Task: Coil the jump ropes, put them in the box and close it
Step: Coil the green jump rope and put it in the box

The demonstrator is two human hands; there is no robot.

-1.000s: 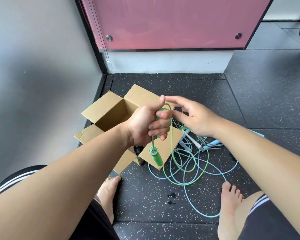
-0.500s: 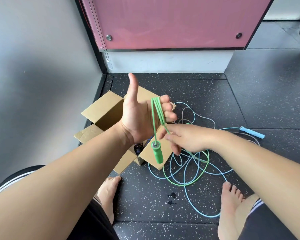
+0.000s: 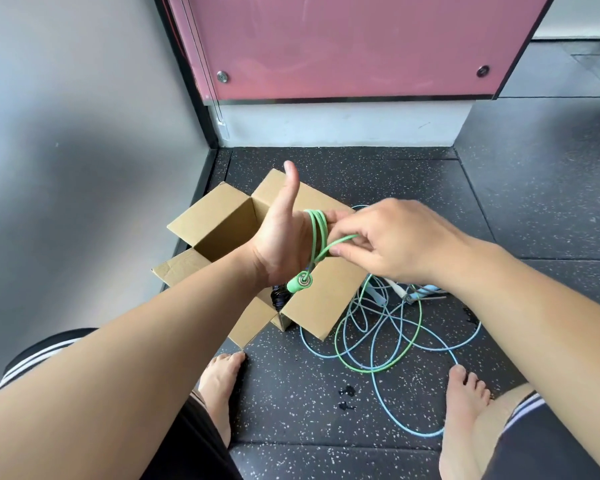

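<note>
My left hand [image 3: 281,244] stands upright above the open box [image 3: 219,223], thumb straight up and the fingers stretched together toward the right (their tips are hidden behind my other hand, so I cannot tell if they bend at the end). The green jump rope [image 3: 315,230] is wound in several loops around these fingers, and the loops run up and down across my palm. Its green handle [image 3: 300,283] hangs just under the heel of the hand, with the end turned toward me. My right hand [image 3: 392,244] is just to the right of the loops and pinches the free cord between thumb and forefinger. From this pinch the cord slants left and down to the bottom of the loops. The rest of the green cord [image 3: 378,368] lies on the floor to the right and nearer to me, mixed with the blue jump rope [image 3: 388,386]. I think the right hand, being nearer to the slack, should carry the next turn over the top of my left fingers. I can read no brand, label or writing; the cardboard is plain.
</note>
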